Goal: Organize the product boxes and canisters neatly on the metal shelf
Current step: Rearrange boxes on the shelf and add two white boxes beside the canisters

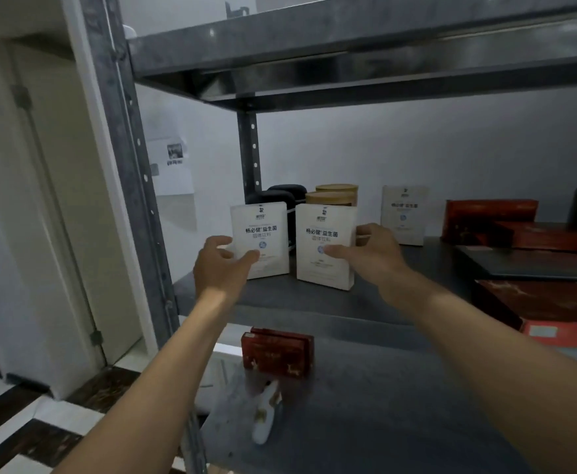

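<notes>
Nearest, on the board below and in front of the metal shelf's rear post [250, 155], a small white object [266, 415] lies before a dark red box [277, 354]. Above these both forearms reach in, nearly straight. The left hand [224, 261] grips the left white probiotic box [261, 239], thumb on its face and fingers wrapped round its outer edge. The right hand [372, 254] likewise clamps the right white probiotic box [326, 248]. Both boxes stand upright on the middle board just in front of the post, a narrow gap between them. Directly behind, close to the post, sit black canisters [280, 200] and wood-lidded canisters [335, 195]. Pushing either box back too far would likely knock these over, and a lopsided grip could tip the tall, thin boxes. A third white box [404, 213] stands well right of the post.
</notes>
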A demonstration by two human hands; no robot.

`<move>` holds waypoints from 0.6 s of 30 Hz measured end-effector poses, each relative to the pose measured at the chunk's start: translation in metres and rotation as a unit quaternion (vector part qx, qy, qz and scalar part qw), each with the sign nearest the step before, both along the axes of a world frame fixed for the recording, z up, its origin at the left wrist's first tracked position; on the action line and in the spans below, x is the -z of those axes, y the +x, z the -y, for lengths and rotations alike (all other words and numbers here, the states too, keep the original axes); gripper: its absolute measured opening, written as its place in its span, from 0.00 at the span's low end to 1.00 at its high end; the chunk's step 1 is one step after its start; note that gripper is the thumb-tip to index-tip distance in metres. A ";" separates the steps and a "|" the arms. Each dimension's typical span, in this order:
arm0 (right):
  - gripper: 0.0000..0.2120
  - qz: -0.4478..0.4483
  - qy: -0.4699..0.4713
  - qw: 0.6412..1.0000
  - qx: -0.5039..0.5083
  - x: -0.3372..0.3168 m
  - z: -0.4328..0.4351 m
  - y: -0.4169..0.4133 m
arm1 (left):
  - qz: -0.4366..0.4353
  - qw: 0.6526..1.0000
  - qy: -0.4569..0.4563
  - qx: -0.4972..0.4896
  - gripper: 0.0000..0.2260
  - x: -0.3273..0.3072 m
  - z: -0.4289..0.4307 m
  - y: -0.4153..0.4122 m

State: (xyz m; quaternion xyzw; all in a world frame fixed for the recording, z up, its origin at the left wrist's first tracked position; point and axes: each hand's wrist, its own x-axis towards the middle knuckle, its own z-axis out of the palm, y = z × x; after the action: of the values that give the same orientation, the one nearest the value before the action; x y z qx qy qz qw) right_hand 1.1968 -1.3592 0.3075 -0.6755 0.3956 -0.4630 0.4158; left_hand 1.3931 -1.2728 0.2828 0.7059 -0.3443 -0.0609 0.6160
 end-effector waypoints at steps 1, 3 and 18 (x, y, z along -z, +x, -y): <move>0.21 -0.003 0.004 1.000 0.011 0.001 0.001 0.003 | 0.011 1.000 -0.001 0.002 0.28 0.001 0.004 0.009; 0.16 -0.010 -0.002 0.999 0.032 0.003 0.004 0.008 | 0.005 0.999 -0.001 0.043 0.35 0.003 0.012 0.024; 0.09 -0.024 -0.038 0.993 0.111 -0.017 0.008 -0.038 | 0.070 0.969 -0.036 0.233 0.15 0.014 0.034 0.011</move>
State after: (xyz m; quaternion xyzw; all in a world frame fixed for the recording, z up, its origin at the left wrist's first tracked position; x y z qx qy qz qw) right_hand 1.1585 -1.3672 0.3247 -0.6536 0.4605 -0.5042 0.3263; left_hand 1.4042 -1.3064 0.2687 0.5862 -0.5435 -0.1409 0.5840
